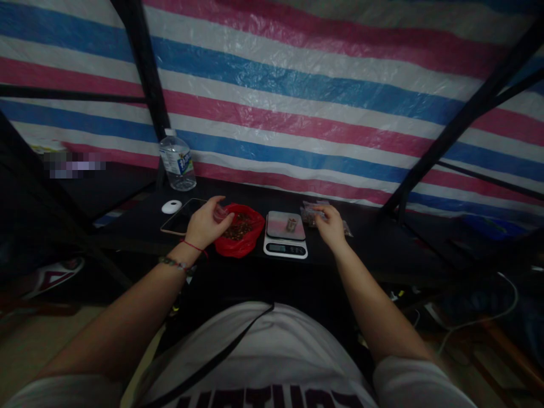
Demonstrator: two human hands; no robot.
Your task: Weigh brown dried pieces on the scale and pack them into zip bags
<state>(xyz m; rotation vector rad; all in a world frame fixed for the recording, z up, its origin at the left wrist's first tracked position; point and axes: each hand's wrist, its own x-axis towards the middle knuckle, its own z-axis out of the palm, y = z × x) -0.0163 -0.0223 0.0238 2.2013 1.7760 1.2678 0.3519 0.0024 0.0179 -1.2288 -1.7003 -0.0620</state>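
Note:
A red plastic bag [240, 247] lies open on the dark table, with small brown pieces [238, 228] inside. My left hand [207, 222] is at its left rim, its thumb over the opening and its fingers curved around something clear and pinkish that I cannot make out. Right of the bag sits a white digital kitchen scale [285, 248], its display lit but unreadable. On its plate stands a small clear packet [291, 225] with brownish contents. My right hand [330, 225] has its fingertips closed on a small clear plastic bag [311, 211] in a pile beside the scale.
Behind my left hand lies a phone [181, 217] with a dark screen, next to a white rounded object [171, 207]. A large clear bottle [178, 164] stands at the back left. Striped plastic sheeting [280, 107] and dark metal posts [147, 73] bound the table.

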